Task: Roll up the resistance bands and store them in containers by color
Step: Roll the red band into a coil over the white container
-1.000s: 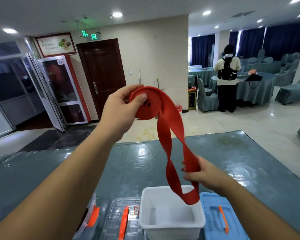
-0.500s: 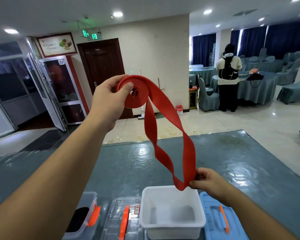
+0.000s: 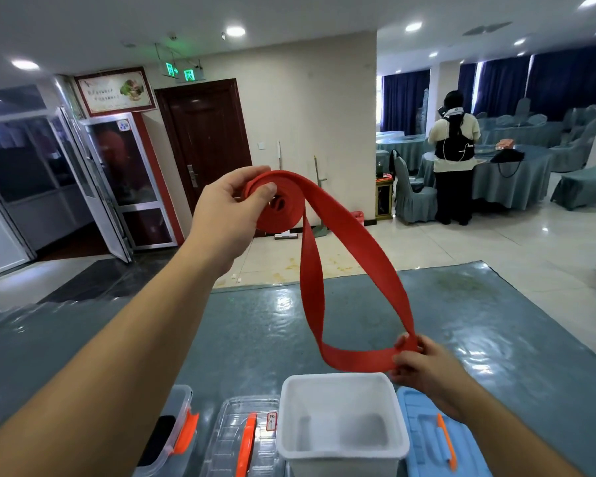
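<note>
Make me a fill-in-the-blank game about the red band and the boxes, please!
The left hand holds the rolled part of the ____ band.
The right hand pinches the band's loose ____.
Below the band sits an open ____ container.
The lid right of it is ____.

Missing words: red; end; white; blue

We're at a table (image 3: 241,325) with a teal cover under glossy clear film. At 11 o'clock, a dark wooden door (image 3: 205,146), green exit signs (image 3: 180,71) above it. At 10 o'clock, a glass door (image 3: 124,180) stands open under a framed poster (image 3: 115,90). A mop (image 3: 282,187) leans on the cream wall (image 3: 307,115) at 12. At 2 o'clock, a person (image 3: 454,160) with a black backpack faces a round table with a teal cloth (image 3: 510,177); covered chairs (image 3: 410,194) around it, navy curtains (image 3: 565,84) behind. Pale tiled floor (image 3: 461,249).
</note>
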{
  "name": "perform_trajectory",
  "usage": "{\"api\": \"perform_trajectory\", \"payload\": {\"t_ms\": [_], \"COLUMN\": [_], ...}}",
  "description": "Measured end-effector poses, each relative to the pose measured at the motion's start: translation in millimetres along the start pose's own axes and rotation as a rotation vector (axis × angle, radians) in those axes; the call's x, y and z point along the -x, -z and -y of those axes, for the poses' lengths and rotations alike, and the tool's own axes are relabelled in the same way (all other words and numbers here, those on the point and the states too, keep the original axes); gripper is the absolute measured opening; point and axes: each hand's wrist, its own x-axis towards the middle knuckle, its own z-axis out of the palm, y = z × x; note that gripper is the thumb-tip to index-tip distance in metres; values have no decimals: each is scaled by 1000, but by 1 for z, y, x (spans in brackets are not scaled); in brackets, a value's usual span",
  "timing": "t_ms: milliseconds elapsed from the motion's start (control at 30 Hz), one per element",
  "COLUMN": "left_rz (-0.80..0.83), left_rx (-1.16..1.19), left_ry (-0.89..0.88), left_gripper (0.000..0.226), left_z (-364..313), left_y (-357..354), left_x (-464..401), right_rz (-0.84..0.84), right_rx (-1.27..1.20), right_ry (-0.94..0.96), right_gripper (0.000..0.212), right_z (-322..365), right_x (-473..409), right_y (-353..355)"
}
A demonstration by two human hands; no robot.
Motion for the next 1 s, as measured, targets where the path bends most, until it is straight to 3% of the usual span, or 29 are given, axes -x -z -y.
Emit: {"api": "perform_trajectory", "payload": {"t_ms": [133, 267, 433, 633, 833, 1000], "left_rz": [-24, -34, -27, -22, -17, 60], "left_rx": [-4, -18, -29, 0, -2, -34], "left_ry": [0, -5, -18, -7, -8, -26], "left_gripper": [31, 33, 33, 33, 31, 27], "left_z": [3, 6, 9, 15, 15, 13], "left_y": [4, 8, 10, 12, 10, 8], "left_x": [-2, -5, -5, -4, -2, 2], "right_rz": [146, 131, -91, -338, -448, -388], "right_rx": [69, 137, 420, 247, 395, 417], "right_ry": [-20, -19, 129, 115, 120, 81], "right_gripper": [45, 41, 12, 15, 5, 11], "right_z": [-3, -8, -12, -5, -6, -13], "right_x": [6, 7, -2, -15, -15, -19], "right_y": [8, 10, 5, 7, 8, 6]}}
